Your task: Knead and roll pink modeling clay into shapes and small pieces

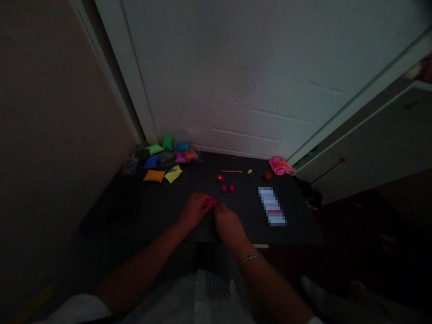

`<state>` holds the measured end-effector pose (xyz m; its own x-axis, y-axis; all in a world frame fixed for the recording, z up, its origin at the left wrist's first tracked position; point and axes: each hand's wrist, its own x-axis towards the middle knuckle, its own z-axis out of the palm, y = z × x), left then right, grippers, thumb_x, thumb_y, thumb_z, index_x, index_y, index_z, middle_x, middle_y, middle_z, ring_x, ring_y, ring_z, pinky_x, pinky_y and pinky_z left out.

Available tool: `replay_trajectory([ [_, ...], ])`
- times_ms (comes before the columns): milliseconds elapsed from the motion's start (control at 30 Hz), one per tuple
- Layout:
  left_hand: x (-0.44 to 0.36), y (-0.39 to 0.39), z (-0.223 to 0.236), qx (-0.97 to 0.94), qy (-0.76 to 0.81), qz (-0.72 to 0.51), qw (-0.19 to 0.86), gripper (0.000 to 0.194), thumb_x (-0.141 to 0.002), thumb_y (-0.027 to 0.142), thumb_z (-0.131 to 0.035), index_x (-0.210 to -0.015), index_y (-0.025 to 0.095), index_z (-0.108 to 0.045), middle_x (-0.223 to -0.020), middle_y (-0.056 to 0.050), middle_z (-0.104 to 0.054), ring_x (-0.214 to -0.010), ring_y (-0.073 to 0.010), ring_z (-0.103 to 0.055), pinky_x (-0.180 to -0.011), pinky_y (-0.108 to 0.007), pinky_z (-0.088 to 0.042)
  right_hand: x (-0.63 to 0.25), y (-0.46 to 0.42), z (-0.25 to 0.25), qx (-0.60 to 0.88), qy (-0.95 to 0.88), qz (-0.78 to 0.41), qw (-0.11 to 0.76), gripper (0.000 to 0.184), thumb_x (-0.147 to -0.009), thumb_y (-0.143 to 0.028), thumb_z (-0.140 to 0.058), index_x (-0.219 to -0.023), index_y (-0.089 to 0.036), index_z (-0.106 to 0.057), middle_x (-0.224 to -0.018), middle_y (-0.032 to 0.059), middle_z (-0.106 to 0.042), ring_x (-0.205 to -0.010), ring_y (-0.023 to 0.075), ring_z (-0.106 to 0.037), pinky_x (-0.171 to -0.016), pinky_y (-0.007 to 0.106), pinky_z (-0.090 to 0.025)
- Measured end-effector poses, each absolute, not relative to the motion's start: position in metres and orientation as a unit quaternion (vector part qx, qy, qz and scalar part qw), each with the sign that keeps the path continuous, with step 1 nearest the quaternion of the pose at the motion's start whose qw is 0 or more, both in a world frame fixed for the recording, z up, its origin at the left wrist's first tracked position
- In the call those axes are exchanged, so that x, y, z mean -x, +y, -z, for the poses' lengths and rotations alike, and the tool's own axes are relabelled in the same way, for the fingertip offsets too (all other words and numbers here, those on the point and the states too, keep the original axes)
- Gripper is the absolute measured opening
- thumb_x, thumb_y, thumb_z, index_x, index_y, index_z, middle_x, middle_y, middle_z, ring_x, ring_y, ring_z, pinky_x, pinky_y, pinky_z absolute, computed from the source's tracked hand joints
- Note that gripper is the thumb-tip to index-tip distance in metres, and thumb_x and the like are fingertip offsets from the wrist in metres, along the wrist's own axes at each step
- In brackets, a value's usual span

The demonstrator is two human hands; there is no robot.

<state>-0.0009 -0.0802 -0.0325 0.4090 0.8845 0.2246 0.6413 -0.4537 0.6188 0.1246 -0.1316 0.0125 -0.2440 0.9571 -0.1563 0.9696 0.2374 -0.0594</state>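
Observation:
A bright pink roll of modelling clay (pixel 209 203) lies under the fingers of my left hand (pixel 195 209), which are closed round it on the dark table. My right hand (pixel 230 223) is closed at the right end of that roll; what its fingertips pinch is hidden in the dim light. Just beyond the hands sit two small pink clay lumps (pixel 227 188). Behind them lies a little pink clay flower (pixel 220 178) with a yellow centre. Farther back is a thin pink stick (pixel 231 171), and to its right a small yellow-green piece (pixel 249 171).
Several coloured clay packets (pixel 154 175) are gathered at the table's back left. A pixelated pale rectangle (pixel 272 207) lies on the right. Toward the back right are a reddish-brown lump (pixel 267 175) and a pink flower (pixel 280 166). A white panel (pixel 209 90) rises behind the table (pixel 162 220).

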Motion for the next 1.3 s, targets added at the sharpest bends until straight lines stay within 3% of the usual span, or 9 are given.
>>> replay_trajectory([
  [600, 0.0, -0.081, 0.034, -0.814, 0.472, -0.274, 0.202, 0.011, -0.079, 0.028, -0.052, -0.083, 0.019, -0.058, -0.082, -0.002, -0.062, -0.079, -0.0175, -0.052, -0.075, -0.031, -0.038, -0.126, -0.152, -0.005, -0.649, 0.755, 0.084, 0.034, 0.028, -0.081, -0.001, -0.035, -0.097, -0.011, -0.055, -0.092, 0.0124, -0.059, -0.074, 0.0161, -0.062, -0.06, 0.024, -0.048],
  [933, -0.001, -0.082, 0.029, -0.804, 0.507, -0.259, 0.173, 0.01, -0.075, 0.021, -0.052, -0.083, 0.018, -0.056, -0.084, -0.004, -0.06, -0.081, -0.0192, -0.051, -0.073, -0.031, -0.041, -0.134, -0.147, 0.005, -0.708, 0.701, 0.065, -0.053, 0.023, -0.087, -0.013, -0.036, -0.097, -0.015, -0.056, -0.088, 0.0079, -0.059, -0.068, 0.0134, -0.06, -0.057, 0.022, -0.044],
  [1133, 0.0, -0.083, 0.029, -0.807, 0.498, -0.27, 0.167, 0.025, -0.075, 0.02, -0.051, -0.099, 0.018, -0.057, -0.093, -0.006, -0.06, -0.085, -0.0204, -0.052, -0.078, -0.034, -0.041, -0.138, -0.142, 0.005, -0.707, 0.698, 0.062, -0.097, 0.022, -0.088, -0.015, -0.036, -0.093, -0.015, -0.058, -0.083, 0.0061, -0.059, -0.068, 0.0112, -0.058, -0.06, 0.02, -0.043],
  [1300, 0.001, -0.083, 0.029, -0.818, 0.494, -0.253, 0.153, 0.027, -0.074, 0.025, -0.054, -0.099, 0.02, -0.06, -0.091, -0.006, -0.059, -0.085, -0.0212, -0.051, -0.079, -0.036, -0.04, -0.137, -0.139, 0.002, -0.705, 0.696, 0.05, -0.124, 0.023, -0.088, -0.018, -0.037, -0.097, -0.016, -0.058, -0.083, 0.0063, -0.06, -0.067, 0.0112, -0.058, -0.057, 0.019, -0.042],
])
